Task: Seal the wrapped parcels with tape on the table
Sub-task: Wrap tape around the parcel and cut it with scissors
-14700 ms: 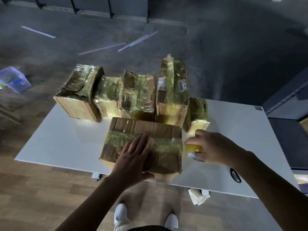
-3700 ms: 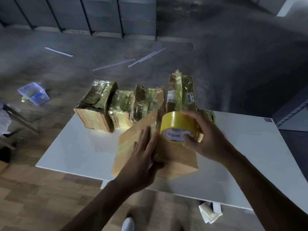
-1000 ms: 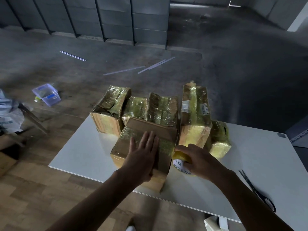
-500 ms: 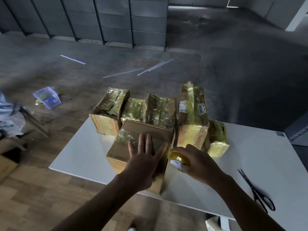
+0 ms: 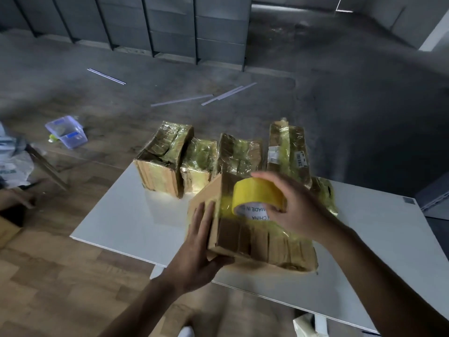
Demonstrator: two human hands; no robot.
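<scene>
The white surface (image 5: pixel 121 215) is carrying six cardboard parcels. Five are sitting in a row along the far edge, packed side by side: the leftmost parcel (image 5: pixel 159 166), the second parcel (image 5: pixel 198 164), the third parcel (image 5: pixel 239 154), the tall parcel (image 5: pixel 288 152), and the small parcel (image 5: pixel 324 198) at the right end. The sixth parcel (image 5: pixel 262 242) is resting tilted near the front edge.

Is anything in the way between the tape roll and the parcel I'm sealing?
Nothing visible: the right hand holds the tape roll right at the top of the parcel, while the left hand grips its left side.
</scene>
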